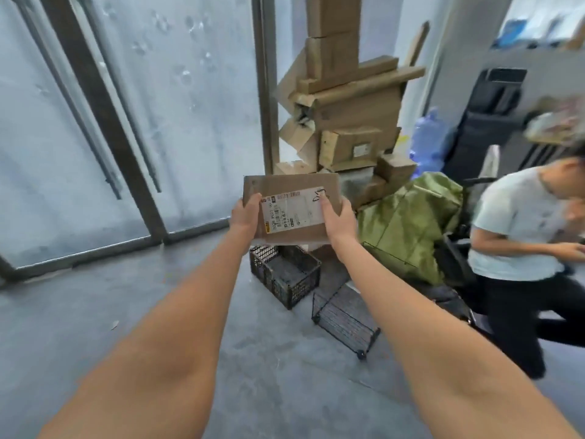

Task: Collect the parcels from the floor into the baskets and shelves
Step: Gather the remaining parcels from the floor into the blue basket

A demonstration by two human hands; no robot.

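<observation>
- Carrying is the step I judge to be in hand: I see a flat cardboard parcel (292, 210) held out at arm's length, off the floor, in front of the stacked cartons and above the baskets.
- Behind it a tall stack of cardboard boxes (348, 106) leans against the window frame; it looks untidy, so I would keep clear of it.
- A second person (519, 229) bends over at the right, close to the drop zone, and could step into my path.
- A green sack (408, 223) sits between that person and the baskets, crowding the right side.
- The black plastic crate (285, 274) stands on the floor just below the parcel; I take it as the nearest target, so the next move calls for lowering the parcel straight down into it.
- A wire basket (345, 318) on wheels sits beside the crate, nearer me.
- My left hand (245, 213) grips the parcel's left edge, thumb on top.
- My right hand (337, 217) grips the right edge, thumb pressed on the label.
</observation>
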